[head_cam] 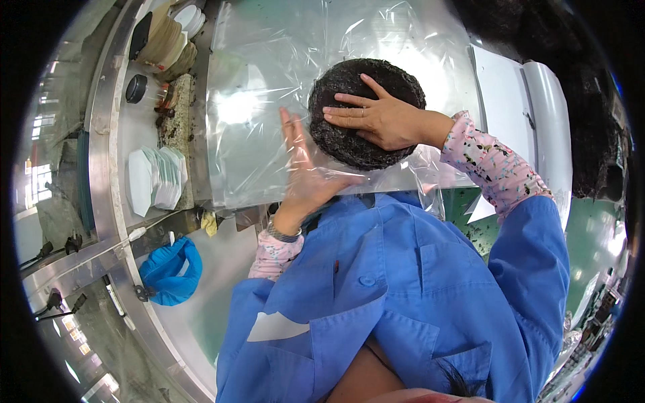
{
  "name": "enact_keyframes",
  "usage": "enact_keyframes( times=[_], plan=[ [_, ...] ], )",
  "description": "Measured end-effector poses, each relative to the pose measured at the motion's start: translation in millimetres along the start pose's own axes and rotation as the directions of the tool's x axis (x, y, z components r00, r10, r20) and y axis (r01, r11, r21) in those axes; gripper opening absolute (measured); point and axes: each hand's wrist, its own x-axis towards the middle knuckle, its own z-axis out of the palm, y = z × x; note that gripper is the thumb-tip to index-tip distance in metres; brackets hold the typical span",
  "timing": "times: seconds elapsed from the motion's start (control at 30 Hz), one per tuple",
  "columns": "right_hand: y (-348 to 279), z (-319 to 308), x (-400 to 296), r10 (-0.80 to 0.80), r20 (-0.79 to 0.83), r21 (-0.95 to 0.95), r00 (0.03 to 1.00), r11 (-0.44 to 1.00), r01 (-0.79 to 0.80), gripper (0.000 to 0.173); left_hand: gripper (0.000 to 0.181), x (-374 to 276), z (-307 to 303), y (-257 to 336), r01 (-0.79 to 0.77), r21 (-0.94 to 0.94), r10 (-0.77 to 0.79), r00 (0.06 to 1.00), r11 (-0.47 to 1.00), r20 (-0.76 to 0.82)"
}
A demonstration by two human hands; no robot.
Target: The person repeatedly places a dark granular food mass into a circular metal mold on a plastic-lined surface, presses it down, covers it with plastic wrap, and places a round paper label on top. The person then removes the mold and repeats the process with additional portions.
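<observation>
A round, thick, dark cake of pressed material (322,143) lies on clear plastic film (252,166) on the worktop in front of me. My right hand (378,117) rests flat on top of the cake with its fingers spread, a ring on one finger. To the left of the cake, my left hand (307,171) is at the near edge of the film, its fingers straight and its thumb apart. The film seems to cover part of this hand. What the cake is made of cannot be told.
At left, a metal-edged shelf holds white many-sided cards (156,179), stacked tan sheets (161,43) and a black round lid (136,88). Below hangs a blue cloth piece (174,272) near a white cable (137,233). At right are a roll of film (549,116) and a dark heap (589,131).
</observation>
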Motion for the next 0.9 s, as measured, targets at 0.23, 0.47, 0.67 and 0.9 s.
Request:
enact_keyframes(
  times=[0.23, 0.47, 0.67, 0.9],
  plan=[
    [-6, -17, 2, 0.034, 0.107, -0.006, 0.994, 0.999, -0.034, 0.079, 0.084, 48, 28, 9, -0.186, 0.167, 0.211, 0.966, 0.968, -0.148],
    [-21, -58, -20, 0.362, -0.035, 0.527, 0.932, 0.799, -0.291, 0.029, 0.047, 74, 2, 32, -0.250, 0.440, 0.107, 0.940, 0.862, 0.323],
    [-196, -20, -59, 0.496, -0.133, 0.691, 0.858, 0.667, -0.279, 0.035, 0.053, 79, 16, 25, -0.344, 0.528, 0.116, 0.902, 0.777, 0.417],
    [-214, 28, -86, 0.260, -0.053, 0.830, 0.964, 0.548, -0.103, 0.045, 0.055, 84, 19, 12, -0.445, 0.554, 0.191, 0.870, 0.704, 0.455]
  ],
)
